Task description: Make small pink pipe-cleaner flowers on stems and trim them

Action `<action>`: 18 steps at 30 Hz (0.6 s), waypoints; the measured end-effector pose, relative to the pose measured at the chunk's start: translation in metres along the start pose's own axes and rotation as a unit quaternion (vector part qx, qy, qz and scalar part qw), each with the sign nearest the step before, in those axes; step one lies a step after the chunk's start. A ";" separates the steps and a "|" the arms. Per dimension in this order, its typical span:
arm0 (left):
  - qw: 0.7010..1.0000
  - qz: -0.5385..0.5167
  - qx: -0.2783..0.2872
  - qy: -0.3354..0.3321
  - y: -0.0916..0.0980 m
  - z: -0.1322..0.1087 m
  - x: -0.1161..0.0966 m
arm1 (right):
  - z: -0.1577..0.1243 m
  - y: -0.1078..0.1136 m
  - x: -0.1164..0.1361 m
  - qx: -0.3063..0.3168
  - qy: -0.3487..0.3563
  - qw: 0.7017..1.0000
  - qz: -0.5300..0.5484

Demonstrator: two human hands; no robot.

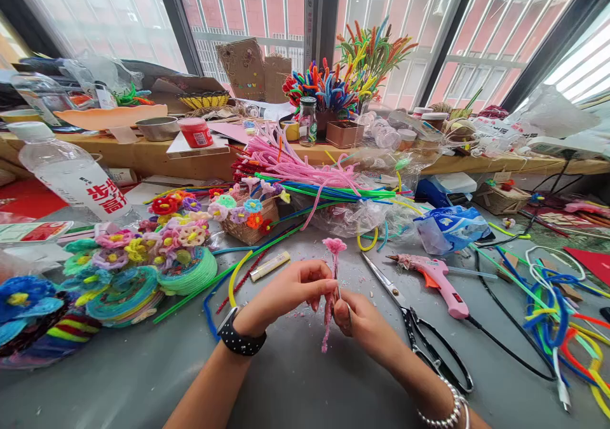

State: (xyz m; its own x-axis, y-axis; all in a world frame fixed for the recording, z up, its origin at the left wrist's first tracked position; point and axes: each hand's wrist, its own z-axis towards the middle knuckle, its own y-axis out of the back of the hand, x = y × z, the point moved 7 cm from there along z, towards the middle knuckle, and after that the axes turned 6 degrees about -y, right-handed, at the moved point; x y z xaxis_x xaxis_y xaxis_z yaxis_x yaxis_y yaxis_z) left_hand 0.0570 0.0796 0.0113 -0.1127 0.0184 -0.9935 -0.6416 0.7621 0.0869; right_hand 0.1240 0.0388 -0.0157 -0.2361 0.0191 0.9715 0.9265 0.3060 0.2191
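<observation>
A pink pipe-cleaner flower [334, 245] stands upright on its stem near the middle of the table. My left hand [305, 287] comes from the left, thumb and fingers pinched on the stem below the bloom. From the right, my right hand [355, 314] is closed beside the stem, with a thin part of something showing between its fingers that I cannot make out. A fuzzy pink end hangs down between both hands. Large black-handled scissors [398, 294] lie just right of my right hand, beside a pink glue gun [441, 279].
Finished flower baskets [185, 270] crowd the left, near a water bottle [71, 175]. Pink pipe cleaners [290, 165] are heaped ahead. A glue stick [269, 266] lies by my left hand. Loose coloured pipe cleaners and cables [548, 308] tangle at the right.
</observation>
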 end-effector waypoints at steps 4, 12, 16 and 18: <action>1.000 -0.004 -0.020 -0.003 0.003 0.000 0.000 | 0.000 0.005 -0.002 -0.041 -0.018 0.999 -0.002; 1.000 -0.015 -0.022 -0.011 0.004 0.002 0.005 | 0.000 0.006 0.000 -0.070 -0.014 0.997 -0.014; 0.999 -0.005 -0.026 -0.018 0.004 0.003 0.006 | 0.001 0.000 -0.003 -0.028 -0.016 0.998 0.061; 0.999 0.005 -0.032 -0.017 0.004 0.003 0.006 | 0.001 -0.003 -0.007 -0.005 -0.035 0.991 0.129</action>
State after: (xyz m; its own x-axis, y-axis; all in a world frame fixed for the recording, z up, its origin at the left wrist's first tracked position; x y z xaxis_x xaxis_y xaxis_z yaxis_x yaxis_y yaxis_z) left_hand 0.0561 0.0850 0.0054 -0.0944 0.0480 -0.9944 -0.6885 0.7183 0.1000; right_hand 0.1225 0.0386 -0.0234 -0.0104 0.1625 0.9866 0.9615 0.2726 -0.0347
